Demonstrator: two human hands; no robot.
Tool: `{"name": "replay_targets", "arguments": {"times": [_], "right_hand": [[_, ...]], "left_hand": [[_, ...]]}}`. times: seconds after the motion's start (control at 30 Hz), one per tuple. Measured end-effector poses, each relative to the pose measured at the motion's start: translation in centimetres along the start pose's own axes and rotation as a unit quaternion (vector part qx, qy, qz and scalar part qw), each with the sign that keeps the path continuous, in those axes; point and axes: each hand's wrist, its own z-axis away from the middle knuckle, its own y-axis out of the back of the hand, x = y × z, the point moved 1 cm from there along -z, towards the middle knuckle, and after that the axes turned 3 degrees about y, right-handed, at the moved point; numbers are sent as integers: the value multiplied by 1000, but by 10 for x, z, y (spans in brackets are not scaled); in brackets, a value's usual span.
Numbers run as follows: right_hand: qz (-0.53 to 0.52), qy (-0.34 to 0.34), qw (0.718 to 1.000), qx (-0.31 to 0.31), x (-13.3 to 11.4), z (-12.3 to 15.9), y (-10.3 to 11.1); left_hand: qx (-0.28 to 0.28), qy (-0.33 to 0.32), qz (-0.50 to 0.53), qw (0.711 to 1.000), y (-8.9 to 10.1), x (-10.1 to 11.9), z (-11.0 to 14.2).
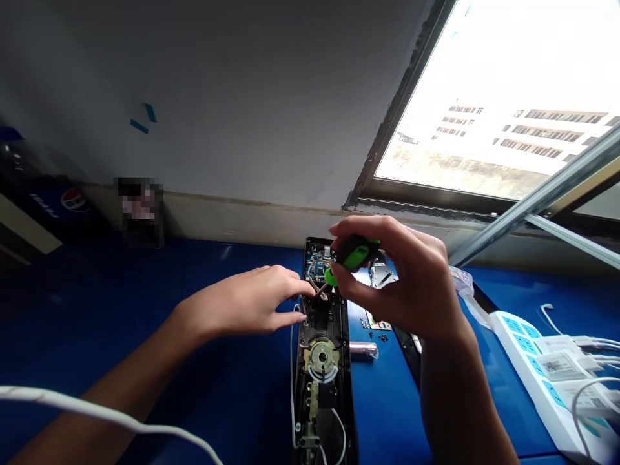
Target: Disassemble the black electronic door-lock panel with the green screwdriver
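A long black opened device [323, 361] lies on the blue table [145, 336], showing a blue circuit board [317, 266], a round metal gear part [321, 357] and wires. My right hand [402, 278] is closed around a green and black screwdriver [351, 258], its tip pointing down into the device near the board. My left hand [247, 303] rests at the device's left edge, its fingertips pressed on the casing beside the screwdriver tip.
Small screws [375, 326] and a small metal cylinder [363, 351] lie right of the device. A white power strip [542, 381] with plugged chargers sits at right. A white cable [97, 413] crosses the lower left. Wall and window lie behind.
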Motion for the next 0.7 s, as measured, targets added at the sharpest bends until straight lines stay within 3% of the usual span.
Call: {"name": "replay_targets", "arguments": {"times": [0.43,0.7], "right_hand": [[7,22,999,-27,0,1,-1],[131,33,991,4,0,3,-6]], "left_hand": [[3,-12,-1,1000,0,5,-3],[18,32,36,999,-3,-6,-6]]}}
